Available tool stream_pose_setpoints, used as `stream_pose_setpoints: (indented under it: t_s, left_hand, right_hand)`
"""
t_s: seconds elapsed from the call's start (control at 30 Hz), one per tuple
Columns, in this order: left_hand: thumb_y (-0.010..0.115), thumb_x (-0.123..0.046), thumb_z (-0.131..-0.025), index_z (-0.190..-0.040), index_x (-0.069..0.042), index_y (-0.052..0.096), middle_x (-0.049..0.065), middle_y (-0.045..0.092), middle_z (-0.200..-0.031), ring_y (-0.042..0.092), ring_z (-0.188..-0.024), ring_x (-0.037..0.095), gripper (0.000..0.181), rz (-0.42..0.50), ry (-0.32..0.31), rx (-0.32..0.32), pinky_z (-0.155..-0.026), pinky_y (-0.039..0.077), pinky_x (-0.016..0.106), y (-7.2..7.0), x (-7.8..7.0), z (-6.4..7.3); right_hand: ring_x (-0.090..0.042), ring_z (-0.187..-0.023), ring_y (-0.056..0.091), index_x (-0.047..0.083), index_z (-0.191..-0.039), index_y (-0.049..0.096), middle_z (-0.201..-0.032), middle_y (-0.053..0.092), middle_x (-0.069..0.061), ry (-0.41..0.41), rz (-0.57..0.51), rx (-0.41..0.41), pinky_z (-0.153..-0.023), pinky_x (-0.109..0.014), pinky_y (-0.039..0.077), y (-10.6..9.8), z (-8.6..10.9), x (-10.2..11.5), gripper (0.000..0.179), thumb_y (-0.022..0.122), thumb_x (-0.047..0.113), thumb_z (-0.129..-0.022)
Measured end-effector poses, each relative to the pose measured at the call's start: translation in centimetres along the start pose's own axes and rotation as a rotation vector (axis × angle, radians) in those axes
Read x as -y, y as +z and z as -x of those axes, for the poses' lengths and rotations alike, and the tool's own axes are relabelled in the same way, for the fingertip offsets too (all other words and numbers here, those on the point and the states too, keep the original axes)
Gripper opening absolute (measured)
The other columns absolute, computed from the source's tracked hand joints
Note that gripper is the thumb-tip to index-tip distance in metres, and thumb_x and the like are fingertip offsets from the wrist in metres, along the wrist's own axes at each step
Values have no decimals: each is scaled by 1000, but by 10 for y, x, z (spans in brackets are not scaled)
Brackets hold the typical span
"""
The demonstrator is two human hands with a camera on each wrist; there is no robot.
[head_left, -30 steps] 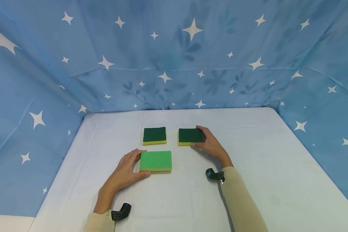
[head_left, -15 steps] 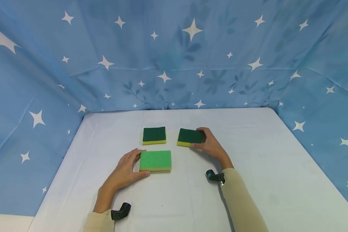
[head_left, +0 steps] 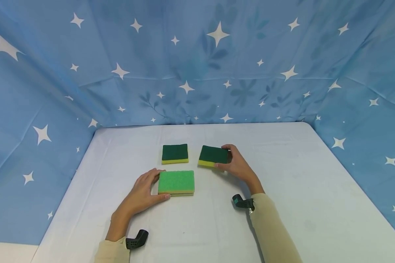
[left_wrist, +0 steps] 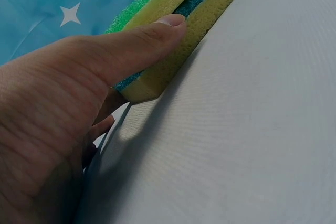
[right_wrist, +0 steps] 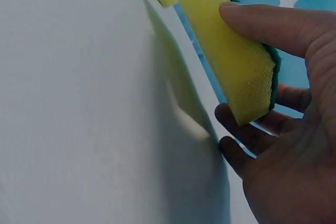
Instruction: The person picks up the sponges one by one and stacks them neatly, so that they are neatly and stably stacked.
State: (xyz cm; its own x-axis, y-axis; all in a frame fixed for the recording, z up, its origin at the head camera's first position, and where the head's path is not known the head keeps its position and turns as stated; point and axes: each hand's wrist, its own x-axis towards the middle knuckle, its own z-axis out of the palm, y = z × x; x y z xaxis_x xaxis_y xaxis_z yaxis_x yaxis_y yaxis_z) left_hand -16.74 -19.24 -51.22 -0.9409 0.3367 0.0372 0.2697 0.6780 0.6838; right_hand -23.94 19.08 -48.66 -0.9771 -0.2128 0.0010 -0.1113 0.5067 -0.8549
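Two stacked sponges lie near the middle of the table. The upper one is a light green and yellow sponge (head_left: 176,180); below it, a blue and yellow sponge (left_wrist: 181,51) shows in the left wrist view. My left hand (head_left: 141,195) grips the stack at its left end, thumb along the near side. My right hand (head_left: 239,166) pinches the right end of a dark green and yellow sponge (head_left: 213,154). In the right wrist view that sponge is tilted and raised off the table, its shadow beneath. Another dark green and yellow sponge (head_left: 175,152) lies flat behind the stack.
A white cloth covers the table (head_left: 197,233). Blue curtains (head_left: 197,54) with white stars hang behind it and along both sides. Dark wrist cameras, a left one (head_left: 137,239) and a right one (head_left: 243,201), sit at the sleeve cuffs.
My right hand has lifted its dark green sponge slightly, tilted it and shifted it a little to the left. The left hand and the stack have stayed in place.
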Motion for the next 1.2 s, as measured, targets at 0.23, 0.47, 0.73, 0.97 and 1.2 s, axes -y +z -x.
stream_pose_setpoints:
  t_s: [0.23, 0.47, 0.73, 0.97, 1.2]
  left_hand:
    - [84, -54, -88, -159, -13, 48, 27, 36, -167, 28, -155, 49, 89, 7, -1, 3, -121, 22, 72, 0, 0, 0]
    - [84, -55, -89, -160, -13, 47, 26, 35, -167, 27, -155, 49, 90, 7, -14, 10, -121, 23, 73, 0, 1, 1]
    - [83, -56, -89, -159, -15, 47, 25, 35, -168, 27, -155, 48, 89, 4, -22, 15, -120, 25, 73, -2, 0, 0]
    - [83, -55, -89, -159, -14, 47, 26, 35, -168, 28, -155, 48, 89, -5, -15, 10, -120, 25, 73, -2, -1, 0]
    - [84, -55, -89, -159, -14, 48, 26, 35, -167, 27, -155, 48, 88, 0, -10, 5, -120, 24, 73, -2, 0, 0]
  right_hand:
    - [-43, -137, 51, 4, -157, 37, -152, 49, -23, 1, -11, 3, -110, -62, 45, 4, 1, 12, 85, 85, 30, -92]
    - [-42, -134, 53, 6, -157, 38, -149, 52, -21, -5, -7, -9, -105, -61, 49, 5, 4, 23, 86, 87, 32, -90]
    - [-40, -131, 55, 6, -155, 40, -146, 54, -19, -34, -13, 10, -101, -59, 51, 9, 5, 36, 85, 87, 34, -90]
    - [-38, -130, 56, 8, -152, 44, -144, 57, -16, -64, -7, 37, -100, -57, 53, 19, 7, 45, 82, 88, 34, -88]
    - [-36, -125, 57, 10, -150, 45, -142, 57, -12, -94, -1, 74, -96, -54, 54, 28, 9, 52, 81, 89, 36, -88]
